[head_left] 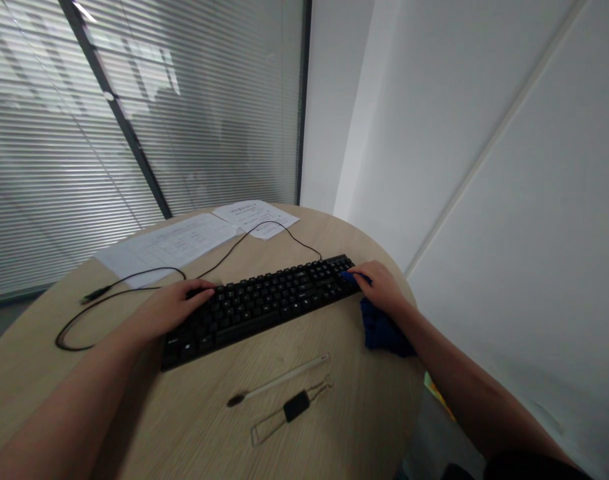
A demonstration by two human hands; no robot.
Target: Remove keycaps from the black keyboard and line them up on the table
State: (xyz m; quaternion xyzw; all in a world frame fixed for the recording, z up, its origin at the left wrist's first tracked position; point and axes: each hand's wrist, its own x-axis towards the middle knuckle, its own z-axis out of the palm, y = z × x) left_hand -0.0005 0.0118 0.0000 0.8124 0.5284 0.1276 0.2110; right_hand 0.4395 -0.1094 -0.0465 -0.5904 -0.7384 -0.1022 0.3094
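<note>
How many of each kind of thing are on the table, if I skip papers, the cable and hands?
Keyboard: 1
Blue cloth: 1, seemingly one piece running under the right hand
Brush: 1
Wire tool: 1
Total: 4

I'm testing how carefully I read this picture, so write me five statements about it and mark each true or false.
1. The left hand touches the keyboard. True.
2. The papers lie under the keyboard. False: the papers lie beyond it, on the side away from the camera.
3. The right hand holds blue cloth. True.
4. The black plug sits in a socket. False: the black plug lies loose on the table.
5. The brush lies beside a wire tool with a black middle. True.
</note>
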